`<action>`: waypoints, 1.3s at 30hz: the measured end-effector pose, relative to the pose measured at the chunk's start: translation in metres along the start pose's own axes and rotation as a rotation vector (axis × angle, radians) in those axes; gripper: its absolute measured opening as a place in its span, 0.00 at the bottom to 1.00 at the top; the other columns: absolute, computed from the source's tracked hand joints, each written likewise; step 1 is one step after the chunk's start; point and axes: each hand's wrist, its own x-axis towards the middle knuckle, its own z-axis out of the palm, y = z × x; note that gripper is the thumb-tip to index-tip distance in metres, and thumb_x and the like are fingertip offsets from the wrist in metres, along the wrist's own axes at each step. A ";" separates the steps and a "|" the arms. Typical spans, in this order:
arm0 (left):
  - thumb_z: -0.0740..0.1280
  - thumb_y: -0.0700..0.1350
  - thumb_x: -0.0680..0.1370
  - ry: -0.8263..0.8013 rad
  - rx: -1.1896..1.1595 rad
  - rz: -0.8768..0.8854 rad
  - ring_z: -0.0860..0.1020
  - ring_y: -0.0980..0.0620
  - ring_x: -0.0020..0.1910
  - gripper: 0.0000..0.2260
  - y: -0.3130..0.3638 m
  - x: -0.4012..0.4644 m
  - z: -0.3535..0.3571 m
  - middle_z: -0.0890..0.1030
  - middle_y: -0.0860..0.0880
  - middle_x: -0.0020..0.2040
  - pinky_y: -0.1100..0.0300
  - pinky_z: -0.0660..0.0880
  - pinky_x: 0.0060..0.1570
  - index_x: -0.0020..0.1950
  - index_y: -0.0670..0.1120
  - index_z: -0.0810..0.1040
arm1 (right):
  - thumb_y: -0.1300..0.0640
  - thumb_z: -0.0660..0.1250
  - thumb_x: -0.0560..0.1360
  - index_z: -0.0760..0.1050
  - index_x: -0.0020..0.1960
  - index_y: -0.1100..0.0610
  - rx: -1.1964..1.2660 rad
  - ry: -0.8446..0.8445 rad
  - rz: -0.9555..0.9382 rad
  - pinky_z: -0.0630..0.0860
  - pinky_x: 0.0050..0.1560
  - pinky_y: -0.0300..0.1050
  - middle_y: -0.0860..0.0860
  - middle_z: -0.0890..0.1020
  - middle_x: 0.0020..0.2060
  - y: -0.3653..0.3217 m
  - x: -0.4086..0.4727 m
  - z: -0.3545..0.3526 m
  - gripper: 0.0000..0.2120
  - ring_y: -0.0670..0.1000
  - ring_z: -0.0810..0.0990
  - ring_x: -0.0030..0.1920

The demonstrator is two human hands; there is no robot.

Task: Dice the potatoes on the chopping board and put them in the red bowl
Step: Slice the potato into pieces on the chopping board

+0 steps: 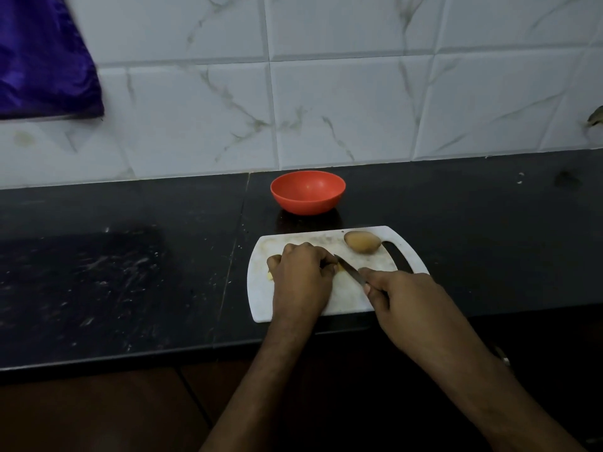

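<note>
both forearms reach in from the 6 o'clock edge of the head view toward a white chopping board point(346, 296) lying on a dark counter point(130, 272). the right hand point(408, 298), at about 4 o'clock of the board, is wrapped around the handle of a knife point(350, 270), with the forefinger laid along the top; the blade points toward 10 o'clock and its tip meets the potato under the other hand. the left hand point(301, 275) sits over the board's 9 o'clock side, fingers curled down and gripping a cut potato point(273, 260), of which only a brownish end at 9 o'clock of the hand and pale yellow slivers at the hand's edges show; how far it is cut cannot be told. a whole potato point(362, 242), unpeeled and brown, lies at the board's 1 o'clock corner, just beside the slot-shaped handle hole, apart from both hands. the red bowl point(307, 191) stands upright on the counter at 12 o'clock of the board, near it but not touching, close to the wall, and nothing shows inside it. white tiles point(342, 109) with grey veining cover the wall behind, and a purple cloth point(42, 57) hangs at the 10 o'clock corner of the view. pale scuffs mark the counter at 9 o'clock.
</note>
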 end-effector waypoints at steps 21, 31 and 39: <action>0.64 0.47 0.81 0.005 -0.030 -0.025 0.73 0.53 0.58 0.09 0.003 -0.003 -0.003 0.83 0.55 0.52 0.51 0.61 0.64 0.59 0.54 0.80 | 0.46 0.59 0.81 0.77 0.65 0.41 0.148 0.102 0.041 0.79 0.43 0.41 0.44 0.82 0.35 0.011 0.005 0.001 0.14 0.42 0.79 0.35; 0.62 0.50 0.82 -0.055 0.203 0.210 0.72 0.51 0.55 0.10 0.012 -0.008 -0.001 0.77 0.54 0.50 0.52 0.60 0.54 0.55 0.55 0.84 | 0.49 0.61 0.81 0.76 0.67 0.43 0.286 0.300 -0.108 0.80 0.49 0.44 0.43 0.85 0.45 0.024 0.053 0.032 0.16 0.44 0.82 0.46; 0.64 0.49 0.82 -0.031 0.209 0.206 0.72 0.52 0.56 0.08 0.013 -0.007 0.001 0.80 0.54 0.52 0.53 0.60 0.57 0.56 0.54 0.83 | 0.47 0.61 0.81 0.75 0.67 0.40 0.360 0.256 -0.110 0.79 0.48 0.45 0.43 0.83 0.36 0.039 0.058 0.041 0.16 0.43 0.81 0.43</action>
